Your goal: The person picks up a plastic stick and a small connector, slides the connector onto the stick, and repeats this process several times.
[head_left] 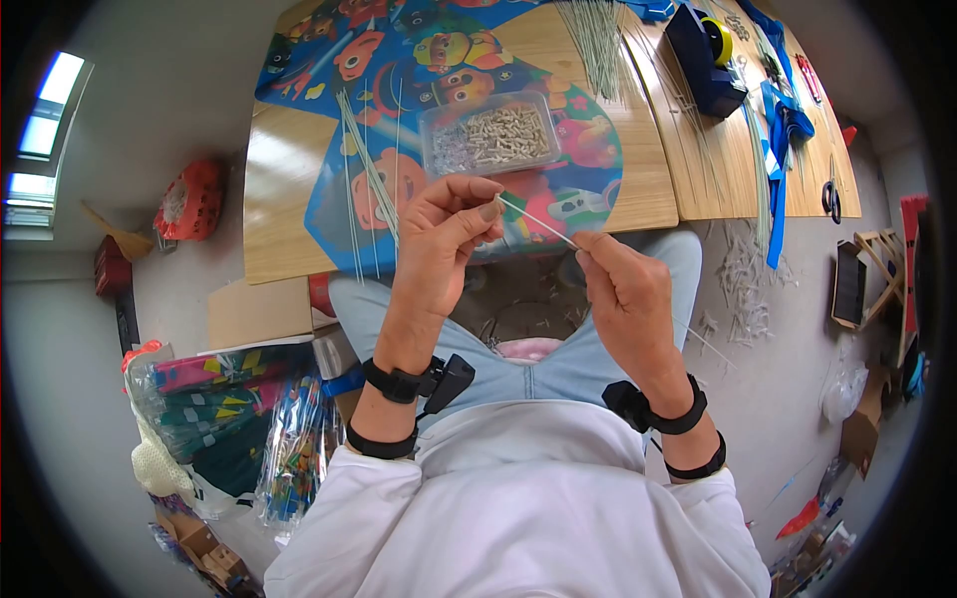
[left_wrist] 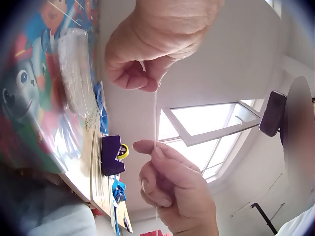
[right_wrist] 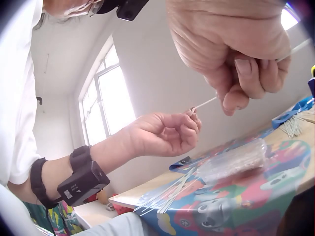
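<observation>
A thin white stick (head_left: 538, 219) spans the gap between both hands over the front table edge. My left hand (head_left: 439, 239) pinches its far end between thumb and forefinger; whatever else those fingertips cover is hidden. With curled fingers my right hand (head_left: 628, 294) grips the stick further along, and its tail runs on past that hand. In the right wrist view, a small pale bit shows at the left fingertips (right_wrist: 193, 112). Just beyond the hands stands a clear plastic box (head_left: 431, 159) holding many short whitish pieces and some transparent ones.
Loose white sticks (head_left: 369, 179) lie left of the box on a cartoon-printed cover (head_left: 588, 149). A stick bundle (head_left: 595, 45) lies at the back. To the right are a tape dispenser (head_left: 703, 70), blue ribbon (head_left: 776, 169) and scissors (head_left: 831, 199). Whitish scraps (head_left: 748, 299) litter the floor.
</observation>
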The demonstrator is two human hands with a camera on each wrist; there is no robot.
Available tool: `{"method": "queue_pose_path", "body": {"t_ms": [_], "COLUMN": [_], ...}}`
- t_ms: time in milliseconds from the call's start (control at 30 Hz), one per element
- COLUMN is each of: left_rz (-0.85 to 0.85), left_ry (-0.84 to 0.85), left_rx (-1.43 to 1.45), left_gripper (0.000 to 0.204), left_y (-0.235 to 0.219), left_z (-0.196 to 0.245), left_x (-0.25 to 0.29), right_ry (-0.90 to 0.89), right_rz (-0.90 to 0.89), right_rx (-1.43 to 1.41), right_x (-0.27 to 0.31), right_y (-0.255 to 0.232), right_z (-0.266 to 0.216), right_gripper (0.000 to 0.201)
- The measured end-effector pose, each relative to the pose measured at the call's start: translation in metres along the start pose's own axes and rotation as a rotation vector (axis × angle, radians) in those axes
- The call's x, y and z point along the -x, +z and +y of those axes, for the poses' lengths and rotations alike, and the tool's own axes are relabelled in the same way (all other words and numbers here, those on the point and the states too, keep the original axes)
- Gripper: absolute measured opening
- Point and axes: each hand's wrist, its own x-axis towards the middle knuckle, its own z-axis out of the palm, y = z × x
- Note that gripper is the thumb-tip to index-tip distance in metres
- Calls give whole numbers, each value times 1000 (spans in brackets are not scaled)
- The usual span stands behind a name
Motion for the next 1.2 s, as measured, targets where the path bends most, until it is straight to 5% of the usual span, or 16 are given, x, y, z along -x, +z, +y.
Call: {"method": "queue_pose_path", "body": {"t_ms": [267, 333, 433, 533, 833, 1033, 1200], "left_rz": [37, 20, -16, -4, -21, -24, -83], "left_ry": [371, 332, 272, 207, 96, 54, -33], "left_rx": [-486, -454, -432, -348, -100, -158, -226], "left_gripper": [10, 10, 14, 21, 21, 26, 33], "left_y": [8, 9, 6, 9, 1, -1, -1], "left_z": [-2, -1, 1, 6, 4, 14, 15], "left_x": [6, 7, 9, 9, 5, 5, 4], "right_ry": [-198, -192, 191, 364, 341, 517, 333], "right_rz": [78, 85, -118, -182, -179, -336, -250], "right_rx": [329, 257, -207, -493, -456, -696, -442], "right_x": [3, 6, 9, 7, 8, 1, 2], "right_y": [2, 6, 7, 4, 3, 1, 5], "right_z": [3, 8, 4, 5, 1, 7, 0], "right_gripper": [22, 20, 14, 10, 11, 8, 5]}}
